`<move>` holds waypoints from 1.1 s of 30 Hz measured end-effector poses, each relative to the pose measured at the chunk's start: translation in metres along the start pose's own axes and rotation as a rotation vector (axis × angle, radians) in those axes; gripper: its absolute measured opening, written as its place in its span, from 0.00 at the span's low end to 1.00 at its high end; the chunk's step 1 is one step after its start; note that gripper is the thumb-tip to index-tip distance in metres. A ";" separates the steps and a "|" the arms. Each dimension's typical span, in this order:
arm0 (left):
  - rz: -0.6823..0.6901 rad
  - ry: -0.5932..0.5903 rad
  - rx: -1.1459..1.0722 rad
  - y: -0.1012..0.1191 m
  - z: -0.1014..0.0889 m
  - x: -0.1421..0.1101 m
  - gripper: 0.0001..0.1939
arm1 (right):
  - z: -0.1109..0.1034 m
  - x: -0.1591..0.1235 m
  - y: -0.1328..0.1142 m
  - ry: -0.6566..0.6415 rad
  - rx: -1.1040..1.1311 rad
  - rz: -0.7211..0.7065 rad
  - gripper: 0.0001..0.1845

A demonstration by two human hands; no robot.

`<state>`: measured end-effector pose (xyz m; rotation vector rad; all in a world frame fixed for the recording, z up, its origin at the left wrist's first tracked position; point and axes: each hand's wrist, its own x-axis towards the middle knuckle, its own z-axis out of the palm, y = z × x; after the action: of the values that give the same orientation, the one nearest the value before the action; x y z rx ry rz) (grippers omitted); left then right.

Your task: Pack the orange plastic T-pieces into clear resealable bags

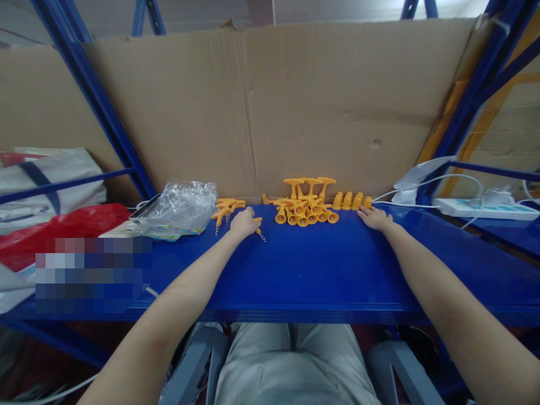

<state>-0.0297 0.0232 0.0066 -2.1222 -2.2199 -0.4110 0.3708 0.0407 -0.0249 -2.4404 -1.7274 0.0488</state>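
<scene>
Between the fingers of the left hand (243,224), nearly closed, one held corkscrew (257,221) stuck out, its metal spiral (262,235) pointing to five o'clock; the right hand (378,220) lay low with its fingertips at the rightmost cap (368,201), and I could not tell whether it gripped or only touched. Taking the middle of the blue shelf (304,275) as centre of the clock, the cardboard wall (346,101) stood at twelve, the red bag (97,219) lay at nine, the clear plastic bags (181,208) at almost ten, and the white power strip (464,208) between two and three. Smaller than these, the orange pile (312,211) was at twelve, near the cardboard wall; the loose corkscrews (223,209) were past ten, just beside the left hand, and the orange caps (347,201) between one and two. In my judgement, the orange pile could slide or roll if a hand brushed it, because its round pieces rested on one another; the bare spiral could also prick a finger, and a careless push could topple the caps. As for number, I counted one held corkscrew, four caps in a row, and in the pile three upright T-shaped handles with about eight round mouths facing the person; the loose corkscrews overlapped, so two or three was my nearest count.
</scene>
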 end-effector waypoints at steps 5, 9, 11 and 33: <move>0.007 -0.007 0.005 0.000 0.000 -0.001 0.17 | 0.003 0.004 0.004 0.030 0.016 -0.019 0.33; 0.017 -0.022 0.022 0.002 -0.002 -0.002 0.17 | 0.006 0.007 0.007 0.094 0.015 -0.055 0.31; 0.031 -0.023 0.045 0.003 -0.004 -0.004 0.17 | 0.006 0.007 0.007 0.105 0.011 -0.063 0.31; 0.293 -0.190 0.287 -0.005 -0.010 -0.010 0.27 | -0.003 -0.004 0.004 0.150 0.118 -0.015 0.29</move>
<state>-0.0359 0.0108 0.0130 -2.3490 -1.8640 0.1216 0.3738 0.0357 -0.0231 -2.2849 -1.6313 -0.0324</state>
